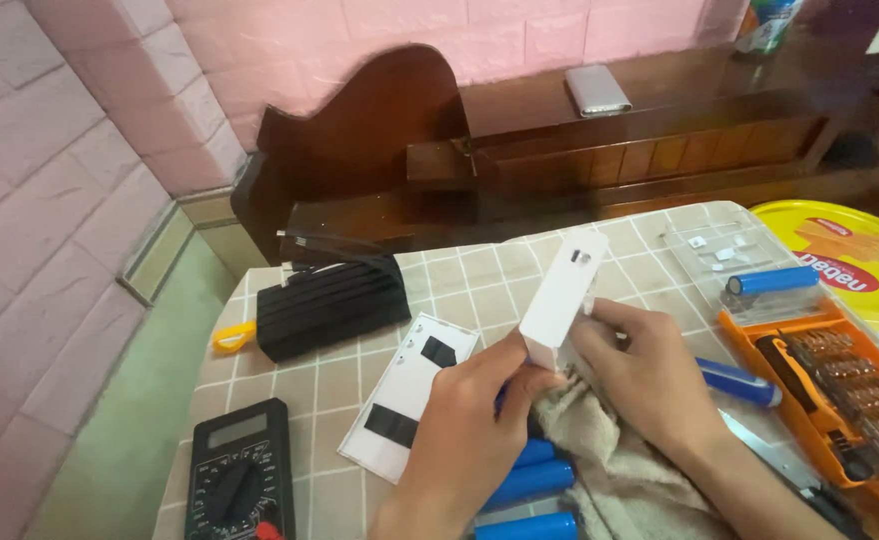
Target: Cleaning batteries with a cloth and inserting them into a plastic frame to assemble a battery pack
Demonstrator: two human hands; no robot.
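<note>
A white plastic box-shaped casing (562, 296) stands tilted above the table, held at its lower end by both hands. My left hand (465, 418) grips its near corner from the left. My right hand (643, 374) grips it from the right, over a beige cloth (610, 470). Blue cylindrical battery cells (530, 480) lie under my left wrist. A white flat panel with black pads (410, 393) lies just left of my left hand.
A black multimeter (238, 472) sits at the near left, a black ribbed block (332, 303) with a yellow handle behind it. An orange screwdriver-bit case (840, 385), blue cells (772, 280), a clear plastic lid and a yellow round tin (850, 255) fill the right. A dark wooden bench stands behind.
</note>
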